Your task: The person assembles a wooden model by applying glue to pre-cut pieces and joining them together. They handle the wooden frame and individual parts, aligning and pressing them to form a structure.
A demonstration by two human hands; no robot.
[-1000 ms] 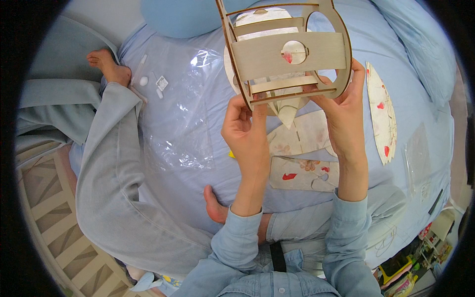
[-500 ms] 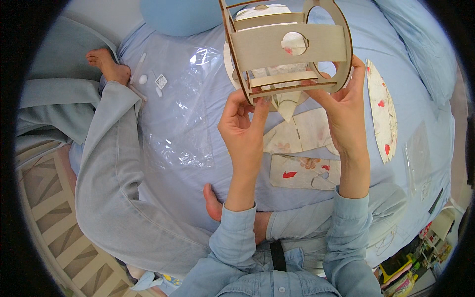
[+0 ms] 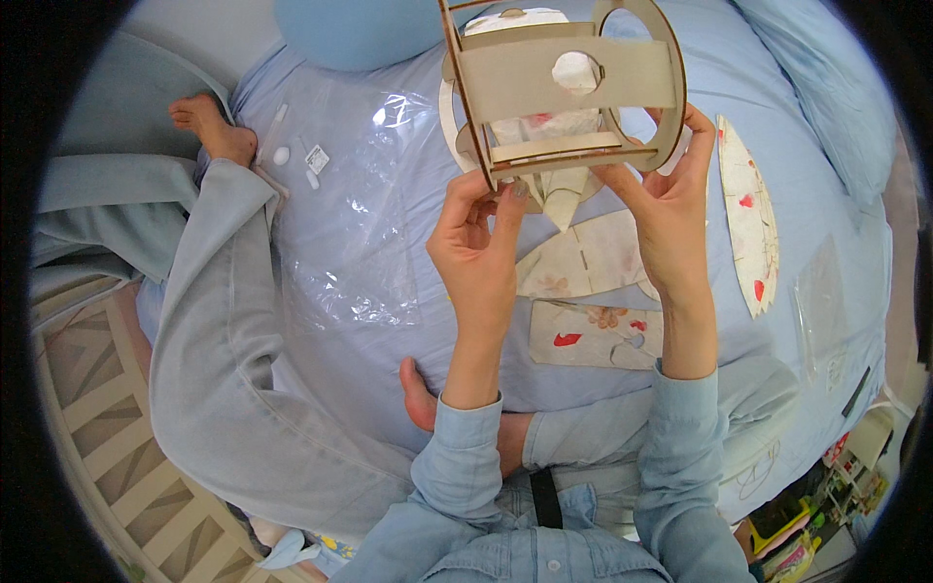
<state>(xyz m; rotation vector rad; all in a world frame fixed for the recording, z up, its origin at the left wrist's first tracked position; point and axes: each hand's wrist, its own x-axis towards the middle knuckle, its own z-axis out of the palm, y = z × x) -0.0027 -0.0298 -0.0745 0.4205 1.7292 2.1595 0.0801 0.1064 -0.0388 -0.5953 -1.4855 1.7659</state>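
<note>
Raised in front of me is a wooden frame (image 3: 505, 83) of thin plywood, with curved side pieces, cross panels and a round hole in its front panel. My left hand (image 3: 476, 228) is closed on its lower left corner, thumb and fingers pinching the bottom edge. At the lower right, my right hand (image 3: 675, 214) grips the bottom rail and the curved side, some fingers hidden behind it. Below the frame lie a pale fabric piece with a slit (image 3: 583, 257) and a rectangular patterned piece (image 3: 593, 335) with red marks.
A long curved piece with red spots (image 3: 746, 219) lies at right, near a clear plastic bag (image 3: 821, 301). Crinkled clear plastic (image 3: 355, 233) spreads at left beside small white items (image 3: 313, 160). Another person's bare foot (image 3: 214, 131) rests at far left; a blue ball (image 3: 355, 34) is behind.
The frame has tilted slightly, and its right side has shifted a little left. My right hand has moved slightly left and up with it; both hands keep hold.
</note>
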